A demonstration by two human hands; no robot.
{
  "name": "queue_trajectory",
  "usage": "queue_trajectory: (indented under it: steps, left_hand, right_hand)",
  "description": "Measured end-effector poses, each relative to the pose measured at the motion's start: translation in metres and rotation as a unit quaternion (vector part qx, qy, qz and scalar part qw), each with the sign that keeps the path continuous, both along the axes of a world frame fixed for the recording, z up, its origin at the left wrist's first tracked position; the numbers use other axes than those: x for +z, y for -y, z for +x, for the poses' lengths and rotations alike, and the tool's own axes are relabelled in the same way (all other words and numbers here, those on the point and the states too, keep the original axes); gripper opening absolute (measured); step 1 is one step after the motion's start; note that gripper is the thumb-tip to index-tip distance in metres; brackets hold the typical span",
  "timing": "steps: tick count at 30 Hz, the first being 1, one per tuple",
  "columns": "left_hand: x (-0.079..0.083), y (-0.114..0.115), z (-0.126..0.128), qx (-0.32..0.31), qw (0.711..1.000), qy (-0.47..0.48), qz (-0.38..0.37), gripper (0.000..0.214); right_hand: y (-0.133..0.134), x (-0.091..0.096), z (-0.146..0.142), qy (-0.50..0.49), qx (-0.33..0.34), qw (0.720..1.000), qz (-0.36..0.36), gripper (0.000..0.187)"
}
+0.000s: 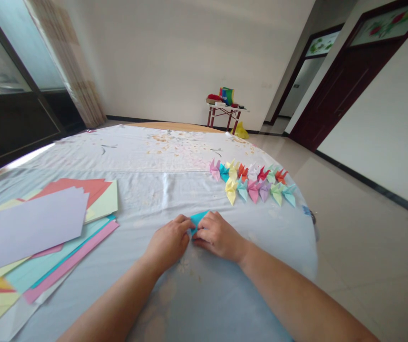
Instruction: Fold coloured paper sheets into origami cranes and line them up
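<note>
A small piece of folded blue paper (199,218) lies on the cloth-covered table between my two hands. My left hand (171,239) grips its left edge with bent fingers. On the other side, my right hand (220,235) has its fingers curled over the right part of the paper, and the fingertips of both hands nearly meet. Much of the paper is hidden under the fingers. Beyond my right hand, folded paper cranes (253,191) in many colours stand in two rows.
Loose coloured paper sheets (29,228) lie in a spread pile at the left. A pale flowered tablecloth (147,190) covers the round table. By the far wall stands a small side table (225,110) with things on it, and a yellow bag (240,130) sits beside it.
</note>
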State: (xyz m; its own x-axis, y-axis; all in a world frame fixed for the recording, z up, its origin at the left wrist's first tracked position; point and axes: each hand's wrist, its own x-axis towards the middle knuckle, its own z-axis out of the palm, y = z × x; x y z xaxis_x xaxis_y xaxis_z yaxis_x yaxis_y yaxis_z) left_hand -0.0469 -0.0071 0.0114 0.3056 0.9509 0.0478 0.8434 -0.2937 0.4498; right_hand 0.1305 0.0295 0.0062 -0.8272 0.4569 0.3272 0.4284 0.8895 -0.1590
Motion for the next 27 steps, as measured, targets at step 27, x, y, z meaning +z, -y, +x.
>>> queue_trajectory:
  steps: [27]
  left_hand:
    - [0.005, 0.004, 0.005, 0.019, 0.999, -0.043, 0.003, 0.030]
  right_hand:
    - [0.011, 0.008, 0.004, 0.056, 0.045, 0.997, 0.011, 0.014]
